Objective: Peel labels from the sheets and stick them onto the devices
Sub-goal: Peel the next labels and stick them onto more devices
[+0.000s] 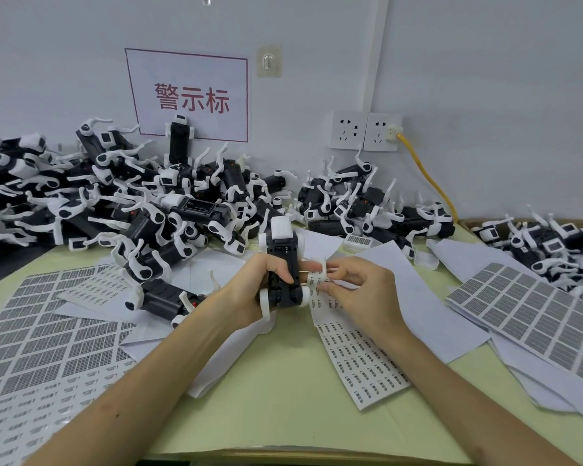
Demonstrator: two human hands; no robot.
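Head view: left hand (246, 294) grips glossy black-and-white device (282, 252); right hand (360, 294) pinches paper label sheet (360, 361).

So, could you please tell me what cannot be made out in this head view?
Head view only:
1. Print on the long white label strip: too small, blurred.
2. Whether a label is peeled: the right hand covers the strip's top.
3. Side of the black-and-white legged device: under the left hand.
4. Large grey-printed label sheet: cut off by the left edge.
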